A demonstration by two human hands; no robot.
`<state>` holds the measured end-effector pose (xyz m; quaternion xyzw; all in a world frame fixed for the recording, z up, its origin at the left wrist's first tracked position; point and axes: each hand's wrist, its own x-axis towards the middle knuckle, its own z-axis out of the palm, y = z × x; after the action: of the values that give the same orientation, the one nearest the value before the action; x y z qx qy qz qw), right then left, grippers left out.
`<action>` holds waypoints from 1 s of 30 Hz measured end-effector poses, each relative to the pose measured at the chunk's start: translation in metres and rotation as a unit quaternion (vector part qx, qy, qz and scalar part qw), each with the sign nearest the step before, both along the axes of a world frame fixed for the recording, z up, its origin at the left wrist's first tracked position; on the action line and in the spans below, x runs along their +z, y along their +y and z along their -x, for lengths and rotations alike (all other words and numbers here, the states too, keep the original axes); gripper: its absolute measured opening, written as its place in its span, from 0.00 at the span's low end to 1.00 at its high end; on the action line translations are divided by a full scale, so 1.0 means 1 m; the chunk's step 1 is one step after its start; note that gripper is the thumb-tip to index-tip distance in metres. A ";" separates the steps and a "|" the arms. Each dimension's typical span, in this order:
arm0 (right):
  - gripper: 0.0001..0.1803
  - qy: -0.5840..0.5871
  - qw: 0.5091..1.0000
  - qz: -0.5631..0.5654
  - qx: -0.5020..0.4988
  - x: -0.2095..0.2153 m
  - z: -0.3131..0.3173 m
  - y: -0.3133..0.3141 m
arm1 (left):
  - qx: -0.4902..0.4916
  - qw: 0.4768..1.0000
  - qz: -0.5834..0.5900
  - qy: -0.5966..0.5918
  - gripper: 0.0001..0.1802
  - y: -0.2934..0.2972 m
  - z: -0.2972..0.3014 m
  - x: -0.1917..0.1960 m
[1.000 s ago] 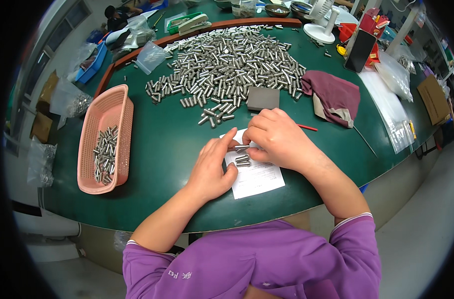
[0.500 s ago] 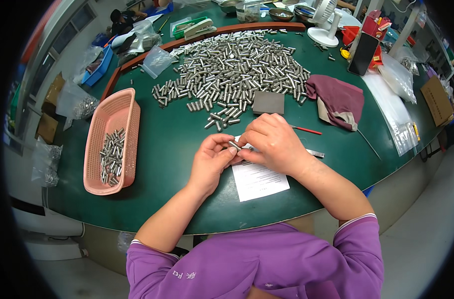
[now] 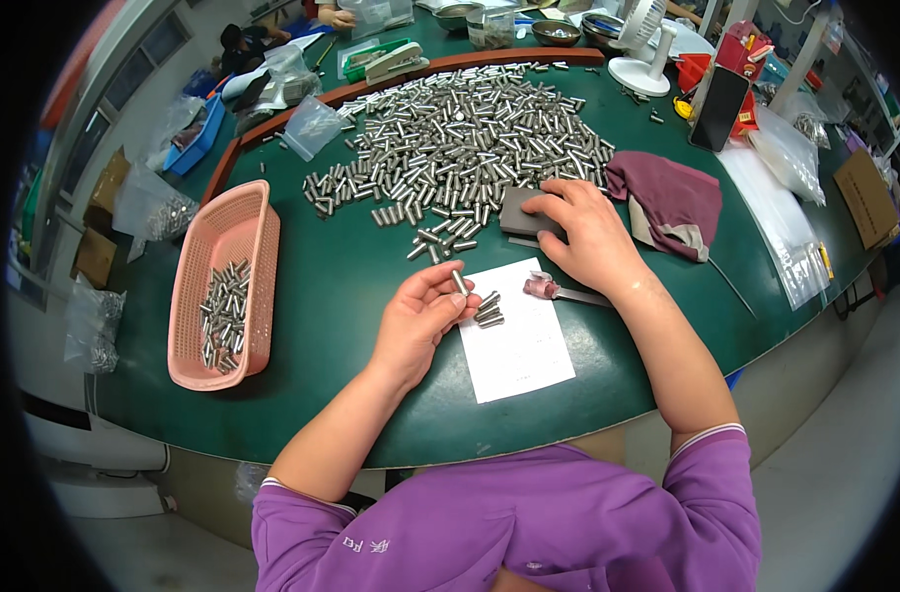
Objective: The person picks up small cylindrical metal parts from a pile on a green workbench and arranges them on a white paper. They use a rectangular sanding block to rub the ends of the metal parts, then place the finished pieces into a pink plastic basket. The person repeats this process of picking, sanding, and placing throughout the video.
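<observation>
Between the thumb and fingers of my left hand (image 3: 415, 321) is a short metal pin (image 3: 460, 283), tilted, above the paper's left edge. My right hand (image 3: 593, 237) has its thumb and fingers closed at the right side of a flat grey block (image 3: 515, 213); a thin strip shows below the block. Several loose pins (image 3: 488, 314) lie on the white printed sheet (image 3: 519, 360). A flat metal tool (image 3: 580, 296) with a pinkish wrapped end rests at the sheet's right edge, partly under my right wrist. Beyond my hands spreads a big heap of pins (image 3: 470, 133).
At left stands a pink plastic basket (image 3: 270, 237) with pins inside. A maroon cloth (image 3: 675, 192) lies right of the heap, with a thin rod (image 3: 731, 286) beside it. Farther back are a stapler (image 3: 396, 61), a small white fan (image 3: 642, 69), a phone (image 3: 721, 109) and plastic bags (image 3: 312, 126).
My right hand has left the pin and moved up and right to the grey block. My left hand keeps the pin. The pins on the sheet and the tool's wrapped end are now uncovered.
</observation>
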<state>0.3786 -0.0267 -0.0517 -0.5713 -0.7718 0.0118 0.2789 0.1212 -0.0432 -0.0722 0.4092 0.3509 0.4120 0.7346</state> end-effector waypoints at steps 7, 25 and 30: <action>0.21 0.126 0.969 -0.075 0.196 0.026 0.030 -0.022 | 0.000 1.000 -0.008 -0.010 0.20 0.001 0.000 0.002; 0.23 0.119 0.958 -0.079 0.248 0.026 0.030 -0.015 | 0.025 0.997 -0.058 0.046 0.20 -0.002 -0.001 0.008; 0.23 0.120 0.950 -0.098 0.271 0.029 0.050 -0.019 | 0.055 0.989 -0.097 0.097 0.20 -0.007 -0.003 0.006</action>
<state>0.3288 -0.0459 -0.0223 -0.3045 -0.8560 0.0796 0.4101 0.1241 -0.0507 -0.0662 0.4968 0.4007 0.4424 0.6300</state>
